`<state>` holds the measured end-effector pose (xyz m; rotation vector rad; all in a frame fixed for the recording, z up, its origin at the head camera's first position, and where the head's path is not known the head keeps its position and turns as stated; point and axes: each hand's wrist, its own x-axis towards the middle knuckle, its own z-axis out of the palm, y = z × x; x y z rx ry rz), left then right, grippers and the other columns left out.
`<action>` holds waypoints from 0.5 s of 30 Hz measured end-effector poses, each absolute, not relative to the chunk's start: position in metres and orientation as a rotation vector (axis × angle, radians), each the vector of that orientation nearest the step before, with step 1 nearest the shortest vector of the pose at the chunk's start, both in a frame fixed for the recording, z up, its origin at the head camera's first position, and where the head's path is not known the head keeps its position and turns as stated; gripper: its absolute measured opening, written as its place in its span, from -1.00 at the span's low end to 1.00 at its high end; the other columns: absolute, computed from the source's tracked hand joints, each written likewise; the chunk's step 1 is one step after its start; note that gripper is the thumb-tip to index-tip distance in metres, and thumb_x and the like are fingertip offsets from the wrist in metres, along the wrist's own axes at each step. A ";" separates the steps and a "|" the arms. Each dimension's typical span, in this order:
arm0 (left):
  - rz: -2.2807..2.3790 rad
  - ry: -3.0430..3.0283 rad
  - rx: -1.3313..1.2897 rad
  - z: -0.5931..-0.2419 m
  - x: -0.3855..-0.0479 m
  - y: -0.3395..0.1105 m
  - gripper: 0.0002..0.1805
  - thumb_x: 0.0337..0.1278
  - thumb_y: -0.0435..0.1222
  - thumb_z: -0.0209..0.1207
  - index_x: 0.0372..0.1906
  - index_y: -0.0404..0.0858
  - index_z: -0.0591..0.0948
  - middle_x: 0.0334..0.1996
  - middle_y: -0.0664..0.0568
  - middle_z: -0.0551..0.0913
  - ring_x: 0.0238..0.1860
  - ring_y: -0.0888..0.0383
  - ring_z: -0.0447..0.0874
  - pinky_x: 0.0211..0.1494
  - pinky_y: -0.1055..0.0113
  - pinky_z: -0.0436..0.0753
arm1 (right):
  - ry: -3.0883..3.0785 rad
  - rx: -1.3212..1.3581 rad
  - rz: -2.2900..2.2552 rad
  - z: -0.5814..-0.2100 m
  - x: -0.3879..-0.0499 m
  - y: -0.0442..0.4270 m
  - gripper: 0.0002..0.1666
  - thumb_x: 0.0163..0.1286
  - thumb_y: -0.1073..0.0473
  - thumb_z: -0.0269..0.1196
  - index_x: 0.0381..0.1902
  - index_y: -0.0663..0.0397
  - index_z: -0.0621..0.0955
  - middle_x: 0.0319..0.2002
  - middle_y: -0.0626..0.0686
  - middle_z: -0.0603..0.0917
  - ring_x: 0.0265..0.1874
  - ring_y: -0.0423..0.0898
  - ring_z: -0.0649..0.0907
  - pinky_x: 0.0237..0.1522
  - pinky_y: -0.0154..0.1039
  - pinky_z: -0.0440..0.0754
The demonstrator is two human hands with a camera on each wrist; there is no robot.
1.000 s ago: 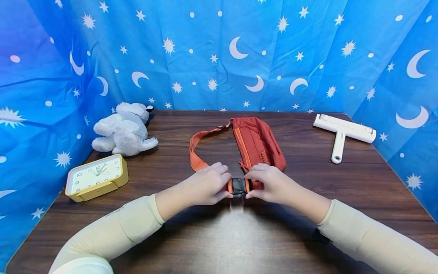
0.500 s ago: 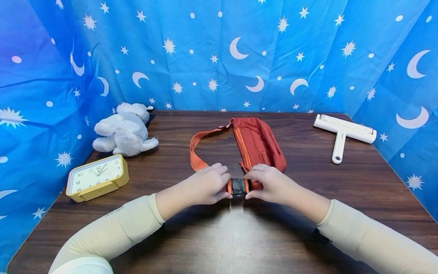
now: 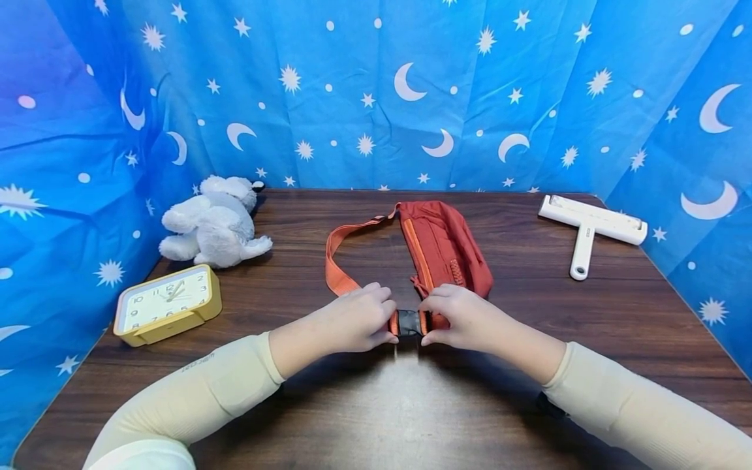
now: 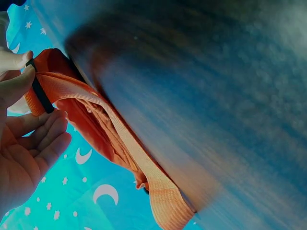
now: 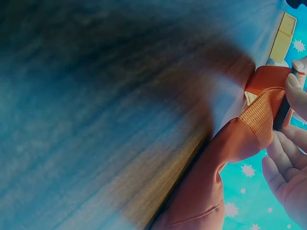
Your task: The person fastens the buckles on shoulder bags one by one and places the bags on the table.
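Observation:
A rust-red waist bag [image 3: 446, 245] lies on the table, its orange strap [image 3: 339, 258] looping out to the left. At the bag's near end, both halves of a black side-release buckle [image 3: 409, 322] are joined between the two hands. My left hand [image 3: 360, 320] pinches the strap end of the buckle between thumb and fingers; the left wrist view shows its black edge [image 4: 42, 93] there. From the other side my right hand [image 3: 461, 318] pinches the bag end of it, where orange webbing [image 5: 264, 112] meets the buckle in the right wrist view.
On the left, a yellow alarm clock [image 3: 169, 305] stands in front of a grey-and-white plush toy [image 3: 211, 225]. A white lint roller [image 3: 590, 225] lies at the back right of the dark wooden table [image 3: 282, 411]. Blue star-patterned cloth [image 3: 352, 98] surrounds the table's back and sides.
Both hands and the buckle have shifted very slightly toward the near edge. The grip on the buckle looks the same, and the bag stays in place.

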<state>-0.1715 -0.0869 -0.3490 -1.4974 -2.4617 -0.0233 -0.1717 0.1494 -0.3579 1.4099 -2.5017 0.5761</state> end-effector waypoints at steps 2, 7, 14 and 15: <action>-0.013 -2.488 -1.488 -0.349 -0.171 -0.086 -0.63 0.00 0.01 0.30 -0.41 -0.22 0.55 -0.50 0.11 0.33 -0.47 0.16 0.31 -0.43 0.35 0.35 | -2.496 1.421 0.563 -0.359 -0.172 0.150 -0.50 -0.08 0.03 0.51 -0.22 0.21 0.64 -0.32 0.00 0.61 -0.32 -0.12 0.56 -0.24 -0.18 0.53; 0.031 -2.559 -1.474 -0.350 -0.171 -0.084 -0.64 -0.01 0.02 0.30 -0.43 -0.19 0.55 -0.51 0.13 0.33 -0.48 0.17 0.31 -0.44 0.35 0.35 | -2.483 1.445 0.531 -0.362 -0.172 0.149 -0.47 -0.10 0.01 0.52 -0.24 0.23 0.64 -0.33 0.01 0.61 -0.32 -0.10 0.58 -0.21 -0.17 0.52; 0.107 -2.641 -1.468 -0.353 -0.171 -0.080 -0.63 0.01 0.06 0.27 -0.41 -0.18 0.56 -0.51 0.13 0.33 -0.47 0.17 0.31 -0.45 0.37 0.35 | -2.423 1.485 0.484 -0.367 -0.173 0.148 -0.48 -0.13 0.01 0.53 -0.28 0.23 0.63 -0.37 0.02 0.60 -0.36 -0.08 0.59 -0.22 -0.14 0.51; 0.116 -2.645 -1.466 -0.353 -0.171 -0.079 -0.63 0.01 0.06 0.27 -0.40 -0.18 0.57 -0.51 0.13 0.33 -0.47 0.17 0.31 -0.45 0.37 0.35 | -2.416 1.487 0.483 -0.368 -0.174 0.148 -0.48 -0.13 0.02 0.53 -0.29 0.23 0.62 -0.38 0.02 0.60 -0.37 -0.08 0.59 -0.23 -0.14 0.51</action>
